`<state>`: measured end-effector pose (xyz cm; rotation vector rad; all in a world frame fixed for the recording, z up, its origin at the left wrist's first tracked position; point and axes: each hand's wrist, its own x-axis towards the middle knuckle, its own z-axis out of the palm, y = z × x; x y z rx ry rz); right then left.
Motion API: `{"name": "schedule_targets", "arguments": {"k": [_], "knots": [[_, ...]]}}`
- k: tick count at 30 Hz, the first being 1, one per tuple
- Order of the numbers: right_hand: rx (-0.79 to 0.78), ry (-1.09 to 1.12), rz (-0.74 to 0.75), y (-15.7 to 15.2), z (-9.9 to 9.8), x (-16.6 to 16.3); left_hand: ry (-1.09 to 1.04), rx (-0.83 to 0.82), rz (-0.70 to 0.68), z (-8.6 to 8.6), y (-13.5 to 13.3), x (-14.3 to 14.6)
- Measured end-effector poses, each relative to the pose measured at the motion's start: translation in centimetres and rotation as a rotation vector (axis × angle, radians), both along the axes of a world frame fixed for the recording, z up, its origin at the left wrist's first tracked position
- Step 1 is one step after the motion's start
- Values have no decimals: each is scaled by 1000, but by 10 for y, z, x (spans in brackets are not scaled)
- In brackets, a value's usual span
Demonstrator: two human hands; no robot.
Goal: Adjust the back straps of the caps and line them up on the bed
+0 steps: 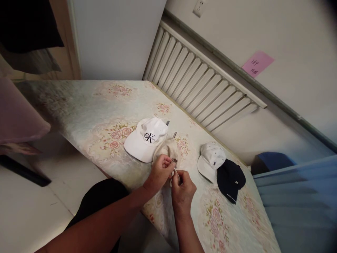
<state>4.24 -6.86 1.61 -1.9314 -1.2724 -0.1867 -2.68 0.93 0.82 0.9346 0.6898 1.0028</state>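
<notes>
A beige cap [171,147] lies in front of me on the table, its small metal buckle [174,160] showing at my fingertips. My left hand [159,172] is closed, pinching the cap's strap close to that buckle. Just to the right, my right hand [183,189] is closed too, with the light strap end between thumb and fingers. Part of the beige cap is hidden behind my hands. Touching it on the left is a white cap [155,128] with black letters on its front. What the fingers grip exactly is partly covered.
On the right, a second white cap [212,154] rests against a dark navy cap [229,179]. A flowered cloth covers the table [142,98]. Along the wall runs a white radiator [200,73]; a blue curtain [297,196] hangs at the right. Pink fabric [21,112] is at the left.
</notes>
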Motion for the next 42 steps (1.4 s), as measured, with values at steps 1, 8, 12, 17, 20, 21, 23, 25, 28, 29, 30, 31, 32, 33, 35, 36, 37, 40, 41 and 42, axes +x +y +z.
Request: {"name": "schedule_targets", "arguments": {"k": [1, 8, 12, 17, 20, 21, 23, 25, 28, 29, 30, 31, 32, 33, 35, 36, 37, 40, 41, 42], "knots": [[0, -8, -4, 0, 0, 0, 1, -4, 1, 0, 0, 0], [14, -50, 4, 4, 0, -3, 6, -11, 2, 2, 0, -2], [18, -45, -6, 7, 0, -3, 3, -4, -12, 2, 0, -2], [18, 72, 47, 6, 4, -4, 8, 0, -10, 1, 1, -3], [16, 138, 59, 2, 5, -5, 12, 5, -4, -1, 1, -2], [7, 150, 53, 0, 4, -6, 7, 2, -5, -1, 1, -2], [-19, 157, 30, -3, 3, -5, -10, -5, -17, -2, 1, -1], [-40, 147, 5, -6, 1, -5, -22, -6, -30, -2, 0, -1], [-43, 131, -8, -6, -1, -4, -8, 2, -27, -1, -1, -1], [-41, 132, -10, -6, -1, -3, -1, 1, -25, -1, -1, -1], [-40, 135, -11, -4, -1, -3, 4, -2, -26, -1, -1, -1], [-42, 139, -11, -3, -1, -3, 6, -5, -29, 0, 0, -1], [-45, 146, -10, -2, 0, -3, 6, -8, -33, 0, 0, -1], [-49, 151, -7, 0, 0, -2, 5, -9, -37, 0, 0, 0], [-57, 159, 0, 2, 1, -3, 5, -10, -34, 1, 0, -1], [-61, 164, 3, 2, 1, -3, 4, -11, -33, 1, 1, -1], [-62, 167, 3, 3, 1, -4, 3, -13, -32, 1, 1, -1], [-62, 171, 6, 4, 2, -4, -1, -12, -53, 1, 1, -1], [-62, 170, 10, 4, 2, -4, -2, -7, -61, 0, 0, -1], [-61, 170, 13, 4, 3, -4, 0, 0, -64, 0, 0, -1]]}}
